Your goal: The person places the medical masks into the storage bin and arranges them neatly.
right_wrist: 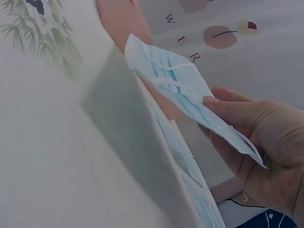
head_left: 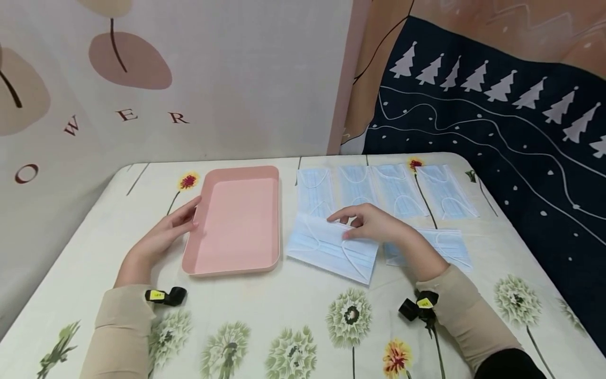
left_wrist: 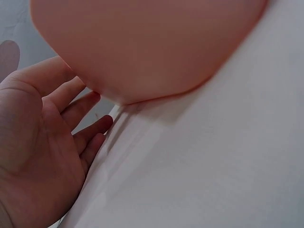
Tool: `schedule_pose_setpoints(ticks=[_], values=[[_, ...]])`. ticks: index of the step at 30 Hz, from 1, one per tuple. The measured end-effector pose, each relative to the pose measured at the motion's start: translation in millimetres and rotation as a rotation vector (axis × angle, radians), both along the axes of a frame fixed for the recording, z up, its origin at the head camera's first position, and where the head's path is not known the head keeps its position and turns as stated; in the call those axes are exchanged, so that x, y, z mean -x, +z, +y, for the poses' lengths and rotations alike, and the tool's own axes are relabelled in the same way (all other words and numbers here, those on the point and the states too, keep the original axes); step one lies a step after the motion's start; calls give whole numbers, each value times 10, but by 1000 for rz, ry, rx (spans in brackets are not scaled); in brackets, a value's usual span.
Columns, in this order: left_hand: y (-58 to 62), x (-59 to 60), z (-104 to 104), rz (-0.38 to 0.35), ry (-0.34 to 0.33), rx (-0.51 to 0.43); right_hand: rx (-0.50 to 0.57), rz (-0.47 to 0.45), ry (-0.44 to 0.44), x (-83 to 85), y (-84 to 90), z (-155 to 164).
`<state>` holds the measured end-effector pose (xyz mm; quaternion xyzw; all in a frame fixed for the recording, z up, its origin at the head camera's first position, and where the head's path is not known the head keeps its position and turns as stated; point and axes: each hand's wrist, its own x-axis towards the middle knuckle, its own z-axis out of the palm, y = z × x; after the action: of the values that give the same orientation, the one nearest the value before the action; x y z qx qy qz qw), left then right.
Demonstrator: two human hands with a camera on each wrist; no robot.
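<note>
Flower-printed cloth [head_left: 255, 302] covers the bench [head_left: 94, 273]. Between the pink tray [head_left: 239, 223] and the bench's right edge, the right hand [head_left: 374, 222] pinches a blue mask [head_left: 331, 252]; gentle, level handling should avoid creases. The left hand [head_left: 163, 234], fingers relaxed, touches the tray.

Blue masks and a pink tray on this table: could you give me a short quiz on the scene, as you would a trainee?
1. What does the right grip hold? (a) a spoon (b) a blue mask (c) a cup
2. True or false: the left grip is at the edge of the pink tray.
3. How many masks lie in the far row of masks?

Key: 1 b; 2 true; 3 four.
</note>
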<state>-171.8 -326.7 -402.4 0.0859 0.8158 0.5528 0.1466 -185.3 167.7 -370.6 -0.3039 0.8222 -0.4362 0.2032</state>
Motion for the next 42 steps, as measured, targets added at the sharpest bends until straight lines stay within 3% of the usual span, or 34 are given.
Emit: schedule_pose_setpoints(ticks=[10, 23, 32, 42], values=[[3, 10, -1, -2, 3, -8, 96, 14, -55, -5, 92, -49], [-8, 3, 7, -5, 12, 5, 186, 80, -247, -3, 256, -228], [-27, -16, 12, 37, -7, -13, 336, 18, -239, 17, 325, -487], [-5, -15, 8, 24, -5, -7, 387, 27, -290, 55, 250, -760]])
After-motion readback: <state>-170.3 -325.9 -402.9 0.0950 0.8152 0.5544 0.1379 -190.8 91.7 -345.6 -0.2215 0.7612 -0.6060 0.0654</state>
